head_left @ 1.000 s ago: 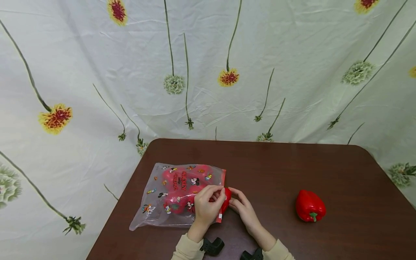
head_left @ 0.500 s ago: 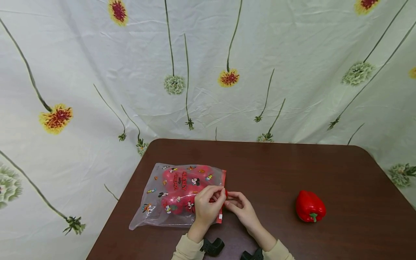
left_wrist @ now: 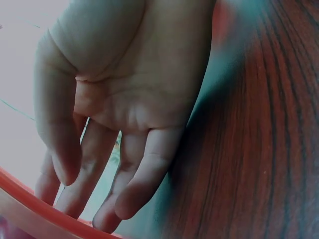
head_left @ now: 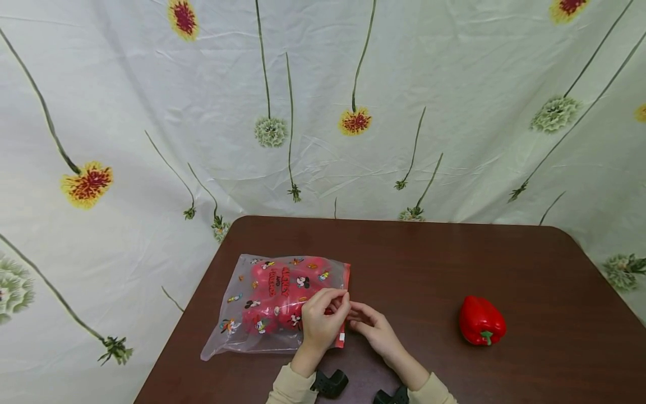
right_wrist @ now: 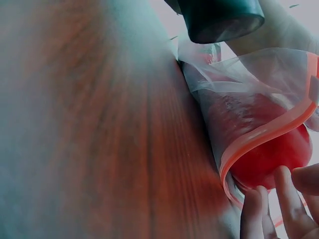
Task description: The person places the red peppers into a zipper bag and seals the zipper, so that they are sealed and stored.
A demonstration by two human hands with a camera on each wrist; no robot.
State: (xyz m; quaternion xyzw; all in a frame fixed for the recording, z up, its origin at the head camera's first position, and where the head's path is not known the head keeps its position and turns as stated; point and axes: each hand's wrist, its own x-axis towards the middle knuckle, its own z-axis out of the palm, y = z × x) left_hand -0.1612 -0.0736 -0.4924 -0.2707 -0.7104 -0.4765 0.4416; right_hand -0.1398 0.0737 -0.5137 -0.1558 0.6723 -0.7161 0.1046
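A clear plastic zip bag (head_left: pixel 219 339) printed with cartoon figures lies on the table, its red-edged mouth toward the right. Several red bell peppers (right_wrist: pixel 269 159) fill it, one just inside the mouth in the right wrist view. My left hand (head_left: pixel 321 321) pinches the upper side of the mouth's edge, and its fingers reach the red rim (left_wrist: pixel 50 219) in the left wrist view. At the opening, my right hand (head_left: pixel 375 331) has its fingers (right_wrist: pixel 289 204) extended against the nearest pepper. Another red bell pepper (head_left: pixel 481 320) with a green stem lies apart on the right.
The dark brown wooden table (head_left: pixel 429 264) has rounded far corners. A white curtain (head_left: pixel 313 157) with flower prints hangs behind it. Black wrist-worn devices (head_left: pixel 330 383) sit at both wrists, below the hands.
The pepper at the mouth has gone leftward into the bag, out of the head view's sight at the edge. My right hand has followed it slightly left; my left hand has stayed put.
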